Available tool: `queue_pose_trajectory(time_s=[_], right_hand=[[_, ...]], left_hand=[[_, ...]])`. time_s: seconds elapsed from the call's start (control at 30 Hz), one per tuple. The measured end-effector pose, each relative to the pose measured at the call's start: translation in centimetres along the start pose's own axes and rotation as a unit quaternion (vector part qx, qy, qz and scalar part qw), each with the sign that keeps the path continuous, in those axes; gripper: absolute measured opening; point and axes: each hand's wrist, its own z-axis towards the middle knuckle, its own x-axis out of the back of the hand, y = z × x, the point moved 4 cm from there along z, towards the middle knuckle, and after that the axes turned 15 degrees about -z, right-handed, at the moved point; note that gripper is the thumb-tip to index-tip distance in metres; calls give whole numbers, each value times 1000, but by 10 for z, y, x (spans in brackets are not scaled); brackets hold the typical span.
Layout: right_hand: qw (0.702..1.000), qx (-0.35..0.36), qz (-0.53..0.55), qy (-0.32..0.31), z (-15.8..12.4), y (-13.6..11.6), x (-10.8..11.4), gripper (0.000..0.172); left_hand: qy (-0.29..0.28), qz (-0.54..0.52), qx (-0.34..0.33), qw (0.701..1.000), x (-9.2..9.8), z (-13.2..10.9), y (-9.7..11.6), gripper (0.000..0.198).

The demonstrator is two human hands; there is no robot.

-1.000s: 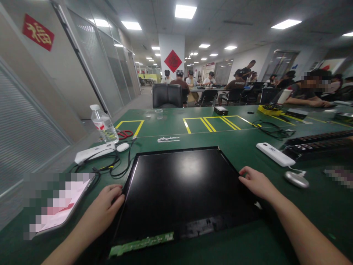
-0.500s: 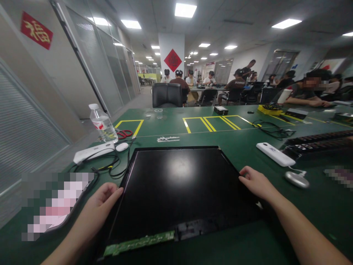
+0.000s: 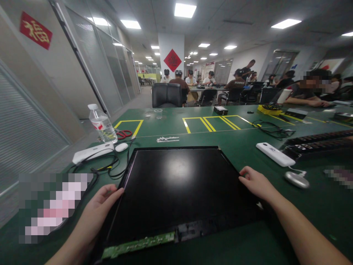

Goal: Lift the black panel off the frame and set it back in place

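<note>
A black LCD screen panel [image 3: 176, 191] in a thin dark frame lies before me on the green table, reflecting a ceiling light. Along its near edge runs a narrow green circuit board [image 3: 140, 243]. My left hand [image 3: 103, 200] grips the panel's left edge, thumb on top and fingers curled at the side. On the opposite edge, my right hand [image 3: 255, 182] pinches the frame between thumb and fingers. The undersides of both grips are hidden. A small pale tab [image 3: 259, 205] shows at the panel's right side.
To the left are a water bottle [image 3: 102, 125], red-handled scissors [image 3: 124, 134], a white mouse [image 3: 121, 147], black cables [image 3: 110, 163] and a blurred pinkish item [image 3: 57, 208]. A white power bank [image 3: 275, 154] and silver device [image 3: 297, 179] lie right. People sit at tables beyond.
The panel's near left corner has shifted slightly left, and my left hand has moved a little with it. My right hand stays nearly in place.
</note>
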Motion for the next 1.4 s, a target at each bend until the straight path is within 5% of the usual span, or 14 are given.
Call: queue_pose_trajectory(time_s=[0.4, 0.73, 1.4], right_hand=[[1000, -4, 6, 1, 2, 1, -2, 13], [1000, 4, 7, 12, 1, 1, -3, 11], [1000, 15, 11, 10, 0, 1, -4, 12]], left_hand=[[34, -53, 39, 997, -9, -5, 1, 59], [-8, -52, 96, 994, -14, -14, 5, 78], [-37, 71, 67, 995, -7, -11, 20, 71]])
